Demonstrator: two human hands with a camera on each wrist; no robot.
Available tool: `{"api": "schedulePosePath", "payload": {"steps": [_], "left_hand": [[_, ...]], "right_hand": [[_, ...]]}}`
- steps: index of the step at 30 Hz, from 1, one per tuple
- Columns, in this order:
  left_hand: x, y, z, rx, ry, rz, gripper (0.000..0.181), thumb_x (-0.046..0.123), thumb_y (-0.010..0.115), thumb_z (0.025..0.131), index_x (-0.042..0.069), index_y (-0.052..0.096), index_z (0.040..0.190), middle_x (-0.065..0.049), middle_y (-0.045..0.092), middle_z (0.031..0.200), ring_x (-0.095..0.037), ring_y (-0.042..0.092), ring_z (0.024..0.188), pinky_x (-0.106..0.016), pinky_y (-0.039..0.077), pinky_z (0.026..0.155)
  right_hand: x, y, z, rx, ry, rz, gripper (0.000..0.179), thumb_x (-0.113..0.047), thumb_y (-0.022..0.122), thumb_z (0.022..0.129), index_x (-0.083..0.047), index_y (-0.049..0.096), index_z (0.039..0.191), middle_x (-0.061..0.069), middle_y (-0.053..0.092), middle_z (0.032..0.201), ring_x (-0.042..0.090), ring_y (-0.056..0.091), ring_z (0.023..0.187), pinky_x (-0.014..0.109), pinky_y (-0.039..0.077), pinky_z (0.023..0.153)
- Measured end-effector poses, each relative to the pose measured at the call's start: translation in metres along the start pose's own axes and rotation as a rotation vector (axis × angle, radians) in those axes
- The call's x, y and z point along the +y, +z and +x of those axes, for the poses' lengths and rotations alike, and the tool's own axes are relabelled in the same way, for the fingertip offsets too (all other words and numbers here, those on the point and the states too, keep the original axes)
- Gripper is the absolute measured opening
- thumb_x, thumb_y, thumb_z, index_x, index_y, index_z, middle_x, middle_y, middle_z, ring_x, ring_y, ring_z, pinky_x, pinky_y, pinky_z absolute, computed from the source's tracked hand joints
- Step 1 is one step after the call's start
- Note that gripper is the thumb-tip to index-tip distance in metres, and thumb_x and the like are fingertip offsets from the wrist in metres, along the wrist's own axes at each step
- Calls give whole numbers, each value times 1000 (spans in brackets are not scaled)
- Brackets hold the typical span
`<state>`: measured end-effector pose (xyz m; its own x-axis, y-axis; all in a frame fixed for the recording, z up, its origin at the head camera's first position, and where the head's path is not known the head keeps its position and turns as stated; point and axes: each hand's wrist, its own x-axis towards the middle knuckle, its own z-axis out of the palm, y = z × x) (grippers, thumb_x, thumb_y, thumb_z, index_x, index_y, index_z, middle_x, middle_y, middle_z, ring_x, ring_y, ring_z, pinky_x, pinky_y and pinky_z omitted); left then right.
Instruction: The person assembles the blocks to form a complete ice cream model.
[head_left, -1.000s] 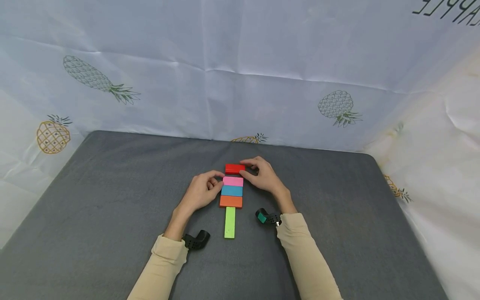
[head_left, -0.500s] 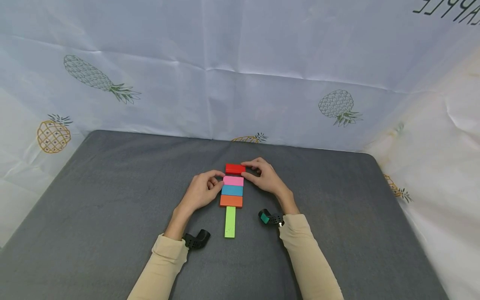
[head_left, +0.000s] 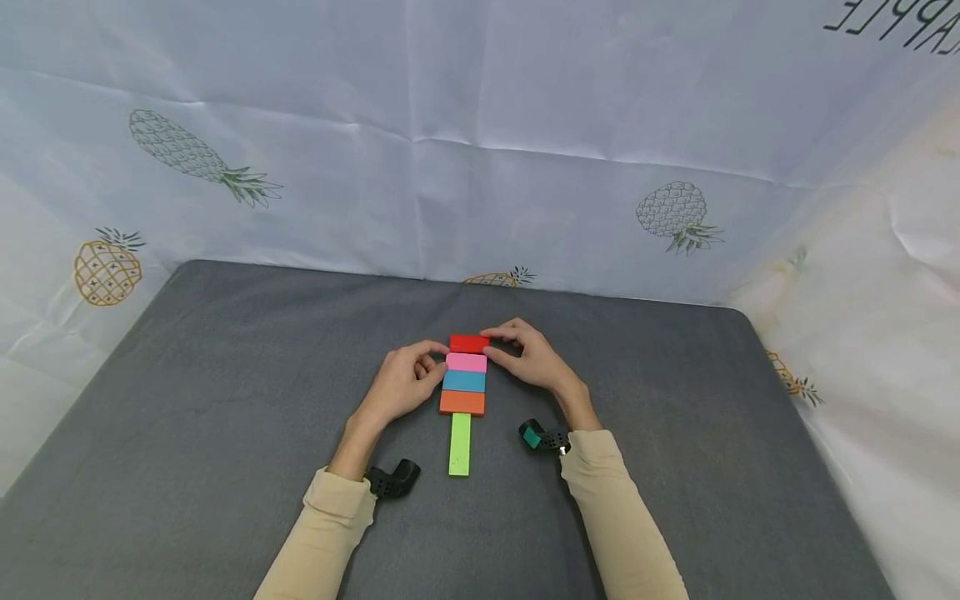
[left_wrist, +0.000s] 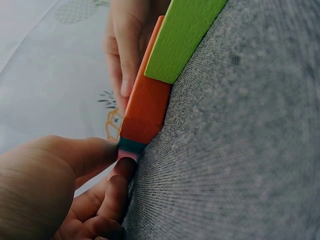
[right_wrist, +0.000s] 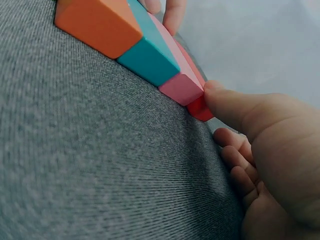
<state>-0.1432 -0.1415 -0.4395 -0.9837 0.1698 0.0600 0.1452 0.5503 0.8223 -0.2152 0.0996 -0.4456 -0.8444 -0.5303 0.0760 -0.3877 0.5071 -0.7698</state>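
Wooden blocks lie flat in a column on the grey cloth. From the far end come a red block (head_left: 468,343), a pink block (head_left: 467,362), a blue block (head_left: 463,381) and an orange block (head_left: 462,402), side by side crosswise. Below them a light green block (head_left: 460,445) lies lengthwise, meeting the orange one. My right hand (head_left: 531,357) pinches the red block's right end between thumb (right_wrist: 225,102) and forefinger. At the column's left side my left hand (head_left: 407,379) holds the pink block's end, its thumb (left_wrist: 95,152) also beside the blue one.
Grey cloth (head_left: 225,417) covers the table. Behind it hangs a white pineapple-print sheet (head_left: 525,100), which continues down both sides. A black band with a camera mount (head_left: 393,479) sits on the left wrist, another mount (head_left: 543,435) on the right.
The red block has slid toward me, closing the gap to the pink block. My right hand came slightly nearer with it. The left hand and the other blocks stay put.
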Motion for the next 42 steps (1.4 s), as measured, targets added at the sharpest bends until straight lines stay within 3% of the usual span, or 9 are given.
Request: {"api": "schedulePosePath", "payload": {"steps": [23, 32, 42], "left_hand": [[2, 0, 0, 8, -31, 18, 29, 11, 68, 96, -2, 70, 123, -9, 67, 81, -12, 53, 62, -23, 43, 60], [2, 0, -1, 16, -13, 19, 28, 10, 68, 96, -3, 71, 121, -9, 67, 80, -12, 52, 62, -23, 43, 60], [2, 0, 0, 18, -8, 24, 26, 10, 68, 96, -4, 72, 117, -9, 68, 80, -11, 52, 62, -23, 43, 61]], "right_hand": [[-1, 1, 1, -23, -35, -13, 33, -16, 69, 98, -6, 70, 129, 12, 68, 108, 20, 55, 96, 34, 44, 88], [0, -1, 1, -2, 22, 7, 37, -16, 72, 97, -5, 69, 131, 14, 68, 115, 23, 58, 102, 35, 47, 92], [-2, -2, -1, 10, 27, -5, 32, -18, 72, 97, -6, 72, 127, 14, 66, 113, 21, 55, 98, 33, 45, 89]]}}
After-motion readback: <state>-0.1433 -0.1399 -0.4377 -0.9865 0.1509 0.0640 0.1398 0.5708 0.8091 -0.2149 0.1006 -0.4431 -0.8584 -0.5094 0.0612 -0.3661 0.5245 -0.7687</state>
